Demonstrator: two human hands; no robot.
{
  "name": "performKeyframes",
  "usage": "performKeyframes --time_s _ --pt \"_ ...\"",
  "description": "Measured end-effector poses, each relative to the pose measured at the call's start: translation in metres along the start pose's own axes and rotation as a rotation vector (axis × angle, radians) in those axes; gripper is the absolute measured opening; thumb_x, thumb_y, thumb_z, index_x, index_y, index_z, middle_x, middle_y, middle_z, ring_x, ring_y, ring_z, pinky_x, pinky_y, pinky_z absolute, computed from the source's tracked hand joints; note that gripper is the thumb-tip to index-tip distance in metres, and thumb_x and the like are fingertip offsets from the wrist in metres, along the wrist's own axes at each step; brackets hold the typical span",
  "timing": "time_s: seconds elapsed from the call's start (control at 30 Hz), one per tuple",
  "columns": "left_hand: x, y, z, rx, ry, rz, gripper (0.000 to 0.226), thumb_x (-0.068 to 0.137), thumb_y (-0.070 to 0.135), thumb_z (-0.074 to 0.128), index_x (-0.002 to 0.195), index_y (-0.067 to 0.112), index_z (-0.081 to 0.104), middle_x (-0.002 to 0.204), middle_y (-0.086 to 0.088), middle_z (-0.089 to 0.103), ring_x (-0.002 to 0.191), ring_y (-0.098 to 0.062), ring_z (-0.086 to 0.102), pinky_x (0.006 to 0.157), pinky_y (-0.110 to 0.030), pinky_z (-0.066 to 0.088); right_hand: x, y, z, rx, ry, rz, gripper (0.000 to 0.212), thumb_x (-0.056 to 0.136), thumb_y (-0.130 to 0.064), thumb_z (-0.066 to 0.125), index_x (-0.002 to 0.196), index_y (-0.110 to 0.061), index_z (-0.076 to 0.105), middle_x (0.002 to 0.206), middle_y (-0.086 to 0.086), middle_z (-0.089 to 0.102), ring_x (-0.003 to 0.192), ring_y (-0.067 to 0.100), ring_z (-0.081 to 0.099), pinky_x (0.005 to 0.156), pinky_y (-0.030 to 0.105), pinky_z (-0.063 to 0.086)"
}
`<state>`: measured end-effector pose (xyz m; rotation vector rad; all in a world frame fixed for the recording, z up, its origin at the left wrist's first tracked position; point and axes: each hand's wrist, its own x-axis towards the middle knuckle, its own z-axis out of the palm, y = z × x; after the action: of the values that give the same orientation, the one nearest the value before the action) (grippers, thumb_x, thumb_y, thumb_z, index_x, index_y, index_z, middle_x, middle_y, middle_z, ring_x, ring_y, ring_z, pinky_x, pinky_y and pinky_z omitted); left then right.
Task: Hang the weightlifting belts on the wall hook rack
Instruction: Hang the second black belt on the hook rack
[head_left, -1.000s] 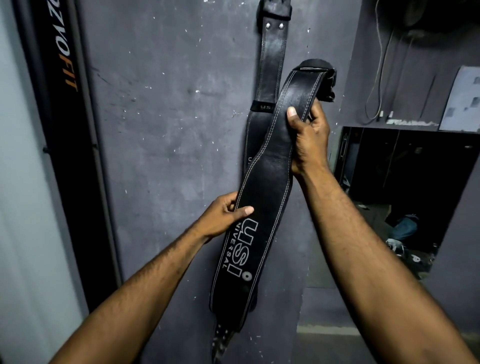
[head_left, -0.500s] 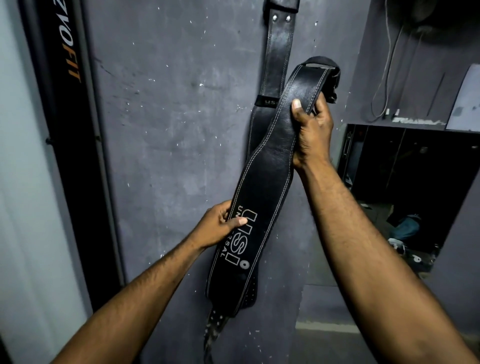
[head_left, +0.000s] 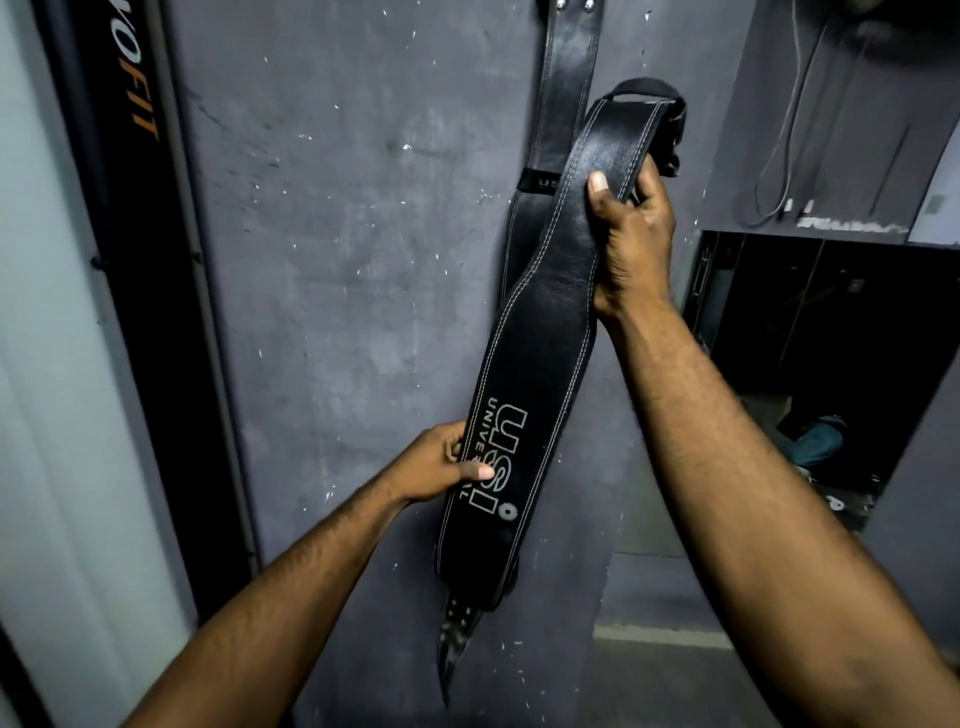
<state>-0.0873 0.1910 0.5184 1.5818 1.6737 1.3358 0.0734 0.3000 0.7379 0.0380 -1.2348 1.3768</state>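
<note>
Right hand (head_left: 631, 244) raised high, closed round upper part of held belt (head_left: 540, 364), thumb across the stitched front, fingers wrapped behind. Left hand (head_left: 441, 462) lower down, clamped on the belt's left edge beside the white USI UNIVERSAL print, thumb over the lettering.

Grey wall (head_left: 337, 260): fills most of view, scuffed, flecked with pale specks. Dark upright panel (head_left: 130, 260) at left edge, orange letters partly readable, cut off by the frame. Dark mirror (head_left: 831, 364) set in the wall at right, reflecting a dim room; details too dark to tell. Thin cables (head_left: 789, 145) dangling on the wall above it.

Held belt: black leather, wide, white double stitching, slanting from upper right to lower left, in front of the wall. Top end folded over above the right hand. Held off any hook, carried by both hands only.

Hung belt (head_left: 563, 98): black, narrow strap section flat against the wall, running up past the top of frame, two rivets at the very top. Hook or rack out of view. Lower part hidden behind the held belt.

Pointed tongue (head_left: 454, 644) with punched holes poking out below the held belt; which belt it belongs to, cannot tell.
</note>
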Motion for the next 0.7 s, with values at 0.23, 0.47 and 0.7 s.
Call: performKeyframes --time_s 0.23,0.47,0.7 --pt "-0.010 -0.039 0.003 0.031 -0.103 -0.107 0.041 0.069 -0.009 0.079 0.107 0.002 0.069 0.101 -0.003 0.074 0.093 -0.010 0.068 0.084 -0.027 0.056 0.009 -0.004 -0.008 0.006 0.019 -0.002 0.055 0.090 0.003 0.064 0.141 -0.005 0.049 0.136 0.019 0.061 0.125 0.036 0.060 0.105 0.054 0.048" --pt "-0.006 -0.005 0.002 -0.046 -0.055 -0.047 0.008 0.088 0.005 0.070 0.087 0.013 0.070 0.078 0.012 0.075 0.077 0.002 0.068 0.075 -0.018 0.053 0.003 0.000 -0.013 0.078 -0.058 0.020 0.040 0.093 0.005 0.058 0.128 -0.015 0.056 0.119 0.011 0.068 0.100 0.023 0.070 0.090 0.042 0.058" --pt "0.054 0.125 -0.027 -0.225 0.343 0.271 0.040 0.096 0.036 0.057 0.115 0.002 0.066 0.101 -0.010 0.068 0.093 -0.020 0.059 0.084 -0.036 0.049 -0.040 0.042 -0.006 -0.044 -0.161 0.106 0.044 0.094 0.007 0.055 0.137 -0.001 0.048 0.114 0.006 0.069 0.097 0.015 0.068 0.087 0.028 0.056"
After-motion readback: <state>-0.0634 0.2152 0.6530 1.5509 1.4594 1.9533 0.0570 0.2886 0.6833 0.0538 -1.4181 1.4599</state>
